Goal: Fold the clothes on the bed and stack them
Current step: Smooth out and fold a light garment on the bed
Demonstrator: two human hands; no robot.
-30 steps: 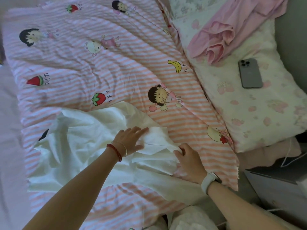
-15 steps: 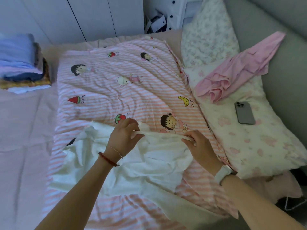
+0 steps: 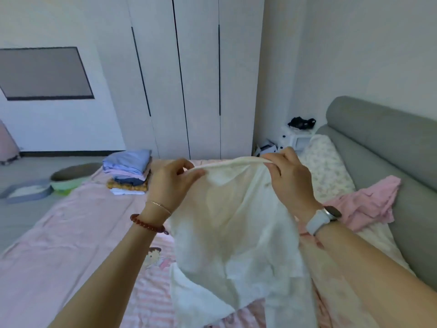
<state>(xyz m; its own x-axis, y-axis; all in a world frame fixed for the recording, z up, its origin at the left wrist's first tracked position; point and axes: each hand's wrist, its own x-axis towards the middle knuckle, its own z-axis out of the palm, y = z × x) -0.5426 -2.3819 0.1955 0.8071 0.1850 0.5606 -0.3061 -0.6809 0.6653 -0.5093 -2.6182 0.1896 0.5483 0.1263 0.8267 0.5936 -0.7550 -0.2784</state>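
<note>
Over pink bed [image 3: 71, 233], pinching white garment [image 3: 236, 233] top edge, left hand [image 3: 170, 183] ten o'clock, right hand [image 3: 288, 183] two; thin cloth likely slipping, bunching unevenly.

Thin, matt, slightly see-through white cloth garment [image 3: 236, 233] hangs crumpled below the pinch; beneath it, soft striped pink cotton-like bedcover [image 3: 151, 297].

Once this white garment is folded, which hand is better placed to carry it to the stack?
Left, probably. The folded stack sits at the bed's far left, nearer the left hand. The right hand would cross over. Both now pinch the white garment's top edge.
</note>
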